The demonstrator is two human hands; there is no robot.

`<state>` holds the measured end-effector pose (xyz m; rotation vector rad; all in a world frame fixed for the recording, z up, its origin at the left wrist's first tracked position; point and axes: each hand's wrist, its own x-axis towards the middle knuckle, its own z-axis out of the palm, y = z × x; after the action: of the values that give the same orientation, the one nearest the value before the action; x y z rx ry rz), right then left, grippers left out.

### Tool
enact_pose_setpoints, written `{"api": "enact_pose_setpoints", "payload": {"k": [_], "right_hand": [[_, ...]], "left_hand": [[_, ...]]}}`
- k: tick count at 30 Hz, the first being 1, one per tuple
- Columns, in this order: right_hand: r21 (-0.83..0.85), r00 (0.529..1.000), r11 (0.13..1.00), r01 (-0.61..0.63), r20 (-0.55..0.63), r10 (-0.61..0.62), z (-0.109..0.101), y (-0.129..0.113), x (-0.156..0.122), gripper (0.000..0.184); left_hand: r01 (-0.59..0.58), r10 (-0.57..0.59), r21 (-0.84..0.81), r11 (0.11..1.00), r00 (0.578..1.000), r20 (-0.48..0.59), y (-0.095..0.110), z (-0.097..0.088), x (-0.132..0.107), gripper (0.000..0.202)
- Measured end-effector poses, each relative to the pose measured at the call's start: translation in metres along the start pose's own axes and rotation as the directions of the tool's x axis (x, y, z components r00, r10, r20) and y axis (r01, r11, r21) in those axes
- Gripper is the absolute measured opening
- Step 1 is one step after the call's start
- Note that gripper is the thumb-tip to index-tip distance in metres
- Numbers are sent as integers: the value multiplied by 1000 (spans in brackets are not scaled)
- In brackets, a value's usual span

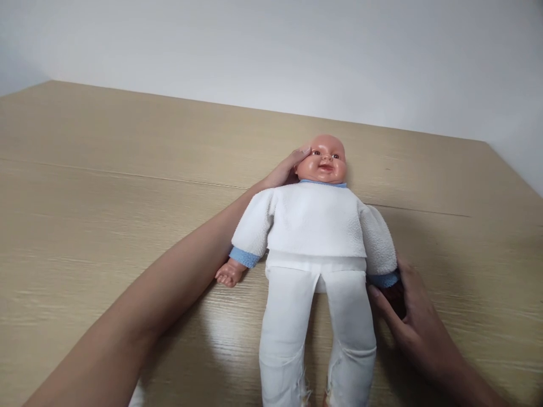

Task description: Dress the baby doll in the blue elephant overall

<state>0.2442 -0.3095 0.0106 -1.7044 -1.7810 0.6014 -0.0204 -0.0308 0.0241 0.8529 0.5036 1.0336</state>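
Observation:
A baby doll (318, 220) lies face up on the wooden table, its bare plastic head pointing away from me. It wears a white fleece top with blue collar and cuffs, and white trousers with frayed hems. My left hand (289, 168) holds the side of the doll's head, thumb against the temple and the other fingers mostly hidden behind it. Down by the blue cuff on the right side, my right hand (407, 316) curls round the doll's hand and sleeve end, its thumb near the trouser leg. The doll's other hand (229, 273) rests against my left forearm.
The light wood table (106, 220) spreads out around the doll, with a thin seam running across it. A pale wall (271, 56) rises behind the table's far edge. The doll's feet are cut off by the bottom of the view.

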Motion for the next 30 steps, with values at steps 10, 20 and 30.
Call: {"api": "enact_pose_setpoints", "payload": {"k": [10, 20, 30], "right_hand": [[-78, 997, 994, 75, -21, -77, 1, 3, 1, 56], [-129, 993, 985, 111, -33, -117, 1, 9, 3, 52], [-52, 976, 987, 150, -149, -156, 16, 23, 8, 80]], "left_hand": [[14, -16, 92, 996, 1000, 16, 5, 5, -5, 46], [27, -33, 93, 995, 997, 65, -1, -8, 2, 45], [-149, 199, 233, 961, 958, -207, 13, -52, -18, 53]]}}
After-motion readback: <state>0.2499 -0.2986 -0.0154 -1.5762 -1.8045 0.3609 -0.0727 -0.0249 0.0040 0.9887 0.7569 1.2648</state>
